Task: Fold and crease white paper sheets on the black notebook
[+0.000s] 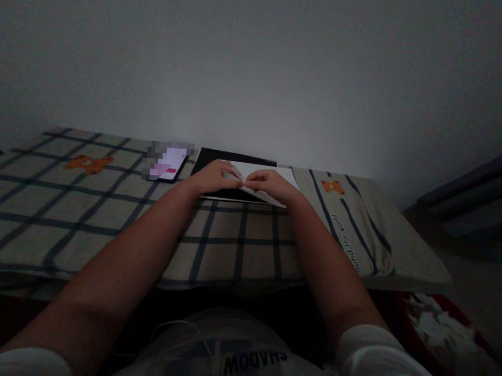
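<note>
Seen from a head-worn camera in dim light, the person wears a pale, short-sleeved top, its white sleeves (376,363) ending above the elbows and leaving both forearms bare. Across the chest, nearest the camera, dark block lettering (256,361) spells "SHADOW", upside down from this angle, set on a darker band of the shirt. A thin white cable (176,329) loops over the front of the garment. The left hand (212,178) and right hand (272,185) are bare, without rings, watch or gloves.

A lit phone (166,164) lies on the checked bedsheet (60,209) (bear prints).
</note>
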### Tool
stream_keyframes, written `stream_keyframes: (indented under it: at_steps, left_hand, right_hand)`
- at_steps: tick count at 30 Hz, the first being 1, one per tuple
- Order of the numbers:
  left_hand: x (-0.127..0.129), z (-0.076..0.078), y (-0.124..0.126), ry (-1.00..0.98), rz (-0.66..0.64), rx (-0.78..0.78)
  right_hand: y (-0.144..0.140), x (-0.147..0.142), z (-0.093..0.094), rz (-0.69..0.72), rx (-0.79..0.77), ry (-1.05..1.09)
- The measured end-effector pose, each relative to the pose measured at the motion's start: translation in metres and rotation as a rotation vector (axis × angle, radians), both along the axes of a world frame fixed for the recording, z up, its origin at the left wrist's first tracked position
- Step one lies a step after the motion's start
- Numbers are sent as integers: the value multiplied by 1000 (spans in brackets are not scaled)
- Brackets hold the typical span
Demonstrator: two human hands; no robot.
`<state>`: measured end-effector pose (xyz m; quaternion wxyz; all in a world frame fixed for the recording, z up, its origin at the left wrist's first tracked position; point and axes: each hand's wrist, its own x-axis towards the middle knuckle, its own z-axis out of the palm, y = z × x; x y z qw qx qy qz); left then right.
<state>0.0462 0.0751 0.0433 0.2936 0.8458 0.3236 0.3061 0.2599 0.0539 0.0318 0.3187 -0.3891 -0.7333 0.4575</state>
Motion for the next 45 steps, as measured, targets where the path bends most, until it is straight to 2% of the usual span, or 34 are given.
stream_keyframes:
  at_steps: [10,15,18,26,32,39,45]
  left_hand:
    - [0,-2,3,11,-39,73]
    - [-1,-3,4,-2,-1,44]
    - [-1,-3,4,-21,29,30]
    - [-2,0,0,-17,-16,-61]
    - [-1,-1,0,20,-10,-50]
    - [0,-1,1,31,-28,24]
    - [-1,-1,2,16,37,47]
  right_hand:
    - [-3,-1,2,68,-17,-44]
    - [-1,1,1,34,-54,50]
    - [0,3,1,28,-76,34]
    - [0,3,1,5,-13,-26]
    - [-2,2,1,-1,-21,-12]
    - [-3,1,1,60,-30,-31]
    - [0,1,0,68,-1,23]
